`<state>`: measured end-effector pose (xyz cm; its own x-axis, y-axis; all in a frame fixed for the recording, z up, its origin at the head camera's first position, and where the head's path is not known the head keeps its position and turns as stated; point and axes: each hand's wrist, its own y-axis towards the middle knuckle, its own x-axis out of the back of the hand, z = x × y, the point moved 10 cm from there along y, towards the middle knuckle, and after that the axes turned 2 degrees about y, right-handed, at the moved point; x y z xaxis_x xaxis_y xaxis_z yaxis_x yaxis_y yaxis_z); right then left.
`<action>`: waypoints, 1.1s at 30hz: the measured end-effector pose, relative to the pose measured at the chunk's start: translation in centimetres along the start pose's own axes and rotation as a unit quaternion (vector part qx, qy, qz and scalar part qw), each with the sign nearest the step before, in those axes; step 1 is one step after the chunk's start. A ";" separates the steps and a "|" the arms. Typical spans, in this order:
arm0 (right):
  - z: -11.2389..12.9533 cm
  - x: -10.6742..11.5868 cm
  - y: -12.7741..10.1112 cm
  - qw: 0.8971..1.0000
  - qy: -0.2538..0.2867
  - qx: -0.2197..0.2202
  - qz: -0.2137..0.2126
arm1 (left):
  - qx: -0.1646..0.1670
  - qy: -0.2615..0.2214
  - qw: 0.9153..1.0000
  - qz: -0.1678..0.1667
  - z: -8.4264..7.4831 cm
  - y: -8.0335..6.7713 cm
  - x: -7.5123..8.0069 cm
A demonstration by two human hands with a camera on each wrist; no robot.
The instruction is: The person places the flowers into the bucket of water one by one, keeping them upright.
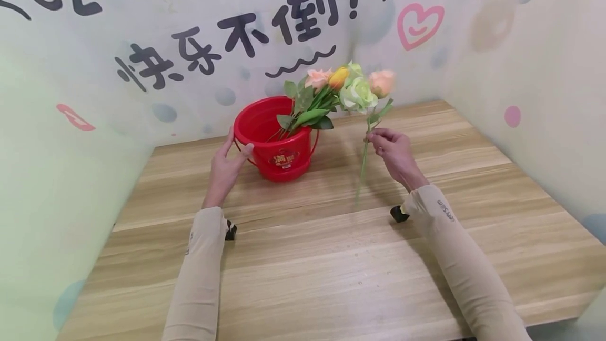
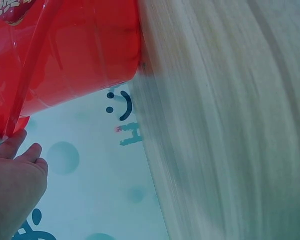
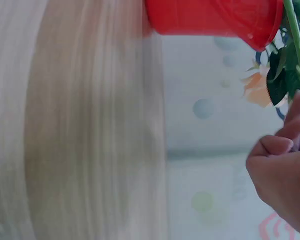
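A red plastic bucket stands at the back of the wooden table, its handle hanging down. My left hand grips the bucket's left rim, thumb at the front; fingertips show against the rim in the left wrist view. Several flowers with green leaves lean out over the bucket's right side, including a pink rose and a yellow tulip. To the right, my right hand pinches a long green flower stem. Pale green blooms and a peach rose are above it; which one it bears I cannot tell.
Behind the bucket rises a printed wall with dark lettering, and another wall borders the right side. The wood-grain table extends toward me. Black wrist straps show at the sleeves.
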<state>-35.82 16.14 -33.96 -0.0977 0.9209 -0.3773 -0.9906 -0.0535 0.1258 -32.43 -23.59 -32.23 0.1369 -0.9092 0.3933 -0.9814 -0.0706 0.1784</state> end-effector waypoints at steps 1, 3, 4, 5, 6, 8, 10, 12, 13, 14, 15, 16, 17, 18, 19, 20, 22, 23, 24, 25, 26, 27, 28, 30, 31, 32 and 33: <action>0.4 0.1 -0.1 1.000 0.008 0.013 -0.012 | -0.003 0.000 1.000 -0.001 0.1 0.1 0.0; 1.1 0.3 -0.3 0.999 0.025 0.035 -0.033 | -0.007 -0.003 1.000 -0.003 0.1 0.1 0.0; 1.3 0.4 -0.4 0.998 0.032 0.045 -0.044 | -0.008 -0.003 1.000 -0.003 0.1 0.1 0.0; 1.6 0.6 -0.5 0.996 0.041 0.055 -0.056 | -0.009 -0.006 1.000 -0.004 0.1 0.1 0.0; 1.8 0.8 -0.6 0.994 0.051 0.065 -0.069 | -0.009 -0.007 1.000 -0.004 0.1 0.1 0.0; 2.3 1.1 -0.9 0.990 0.060 0.086 -0.093 | -0.010 -0.008 1.000 -0.003 0.0 0.1 0.0; 2.8 1.4 -1.1 0.985 0.067 0.107 -0.115 | -0.011 -0.009 1.000 -0.002 0.0 0.1 0.0; 3.4 1.6 -1.3 0.980 0.072 0.129 -0.133 | -0.011 -0.008 1.000 -0.001 -0.1 0.1 0.0; 3.6 1.6 -1.4 0.977 0.072 0.139 -0.141 | -0.013 -0.009 1.000 0.000 -0.2 0.1 0.0; 3.9 1.7 -1.5 0.975 0.076 0.150 -0.148 | -0.015 -0.010 1.000 0.000 -0.2 0.0 0.0; 4.2 1.7 -1.6 0.972 0.077 0.159 -0.154 | -0.014 -0.011 1.000 0.000 -0.3 0.0 0.0; 4.4 1.7 -1.8 0.970 0.078 0.168 -0.160 | -0.014 -0.012 1.000 0.002 -0.7 -0.2 0.0; 4.7 1.7 -2.0 0.967 0.078 0.177 -0.166 | -0.013 -0.014 1.000 0.005 -1.4 -0.6 0.0; 5.0 1.7 -2.2 0.964 0.078 0.185 -0.172 | -0.013 -0.016 1.000 0.006 -2.0 -0.9 0.1; 5.2 1.6 -2.4 0.962 0.077 0.192 -0.176 | -0.012 -0.017 1.000 0.009 -2.6 -1.2 0.1; 5.5 1.6 -2.6 0.960 0.078 0.199 -0.179 | -0.008 -0.016 1.000 0.011 -3.1 -1.5 0.1; 6.0 1.3 -3.0 0.957 0.079 0.210 -0.185 | -0.001 -0.015 1.000 0.014 -4.1 -2.0 0.2; 6.3 1.1 -3.2 0.955 0.079 0.216 -0.187 | 0.000 -0.015 1.000 0.015 -4.3 -2.1 0.2; 6.6 0.9 -3.5 0.953 0.080 0.222 -0.188 | 0.002 -0.013 1.000 0.016 -4.2 -2.1 0.2; 6.8 0.6 -3.7 0.952 0.083 0.227 -0.189 | 0.004 -0.013 1.000 0.016 -4.3 -2.1 0.2; 7.1 0.3 -3.9 0.950 0.084 0.234 -0.189 | 0.005 -0.013 1.000 0.017 -4.3 -2.1 0.2; 7.4 0.0 -4.2 0.948 0.084 0.240 -0.189 | 0.004 -0.014 1.000 0.017 -4.4 -2.2 0.2; 7.7 -0.3 -4.4 0.947 0.083 0.247 -0.189 | 0.003 -0.015 1.000 0.017 -4.5 -2.2 0.2; 8.2 -0.8 -4.8 0.943 0.080 0.261 -0.188 | 0.001 -0.017 1.000 0.017 -4.5 -2.3 0.2; 8.4 -1.1 -5.0 0.942 0.079 0.267 -0.187 | 0.001 -0.017 1.000 0.017 -4.5 -2.3 0.2; 8.6 -1.4 -5.1 0.941 0.076 0.272 -0.185 | 0.003 -0.016 1.000 0.017 -4.5 -2.3 0.2; 8.7 -1.7 -5.3 0.941 0.075 0.275 -0.183 | 0.003 -0.014 1.000 0.017 -4.5 -2.3 0.2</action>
<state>-29.61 18.24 -26.00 0.1882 0.7716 -0.6077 -0.7650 0.5031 0.4020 -29.57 -21.76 -28.52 0.0996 -0.9225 0.3728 -0.9863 -0.0421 0.1593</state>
